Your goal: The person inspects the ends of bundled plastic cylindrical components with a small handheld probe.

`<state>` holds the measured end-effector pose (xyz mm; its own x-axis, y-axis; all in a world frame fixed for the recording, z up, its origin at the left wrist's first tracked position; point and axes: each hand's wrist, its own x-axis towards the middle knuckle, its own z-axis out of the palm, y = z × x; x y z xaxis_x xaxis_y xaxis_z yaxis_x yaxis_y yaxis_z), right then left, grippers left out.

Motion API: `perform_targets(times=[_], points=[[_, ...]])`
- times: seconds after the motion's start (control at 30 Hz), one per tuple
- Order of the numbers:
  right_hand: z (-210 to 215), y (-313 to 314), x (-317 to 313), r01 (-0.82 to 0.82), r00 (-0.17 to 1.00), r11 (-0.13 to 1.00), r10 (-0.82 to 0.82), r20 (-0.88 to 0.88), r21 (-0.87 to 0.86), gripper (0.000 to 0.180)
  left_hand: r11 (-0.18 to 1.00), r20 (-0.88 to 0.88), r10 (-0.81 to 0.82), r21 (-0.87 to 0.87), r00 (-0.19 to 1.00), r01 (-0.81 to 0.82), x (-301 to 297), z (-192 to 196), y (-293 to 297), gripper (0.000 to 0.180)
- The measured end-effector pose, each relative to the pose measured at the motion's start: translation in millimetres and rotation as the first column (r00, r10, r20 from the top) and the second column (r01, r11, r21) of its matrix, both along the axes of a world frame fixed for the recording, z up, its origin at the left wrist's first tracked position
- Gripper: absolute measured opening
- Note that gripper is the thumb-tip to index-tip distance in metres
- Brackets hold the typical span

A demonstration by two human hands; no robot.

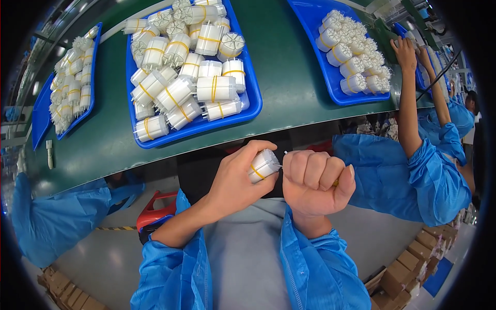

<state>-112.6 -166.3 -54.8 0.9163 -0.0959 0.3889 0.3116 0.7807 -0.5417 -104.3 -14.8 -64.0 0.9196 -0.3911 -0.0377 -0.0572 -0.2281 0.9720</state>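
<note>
Holds a yellow-banded white bundle (264,166) in the left hand (235,174), closed between thumb and fingers and partly hidden by them, just off the near edge of the green table (289,77); has the right hand (316,182) at its right end, with fingers curled into a fist; cannot tell of any pinch inside; faces a blue tray (252,85) heaped with similar bundles (177,94), between a left tray (95,67) and a far-right tray (311,14); has a red stool (154,209) at near left, a co-worker's hands (405,53) at far right.
</note>
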Motion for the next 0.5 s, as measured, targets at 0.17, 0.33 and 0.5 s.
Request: perform_targets(times=[0.17, 0.33, 0.5], points=[[-1.9, 1.3, -0.6, -0.005, 1.0, 1.0, 0.006, 0.005, -0.021, 0.05, 0.999, 0.068, 0.04, 0.031, 0.997, -0.042, -1.3, -0.3, -0.3, 0.047], [0.8, 1.9, 0.5, 0.0, 1.0, 0.994, 0.002, 0.012, -0.106, 0.049, 0.997, 0.141, 0.049, 0.051, 0.989, -0.057, -0.4, -0.5, -0.2, 0.047], [-6.5, 5.3, 2.9, -0.006, 1.0, 0.995, 0.004, -0.027, -0.1, 0.048, 0.99, 0.236, 0.044, 0.123, 0.971, -0.075, 0.3, -7.8, 4.8, 0.047]])
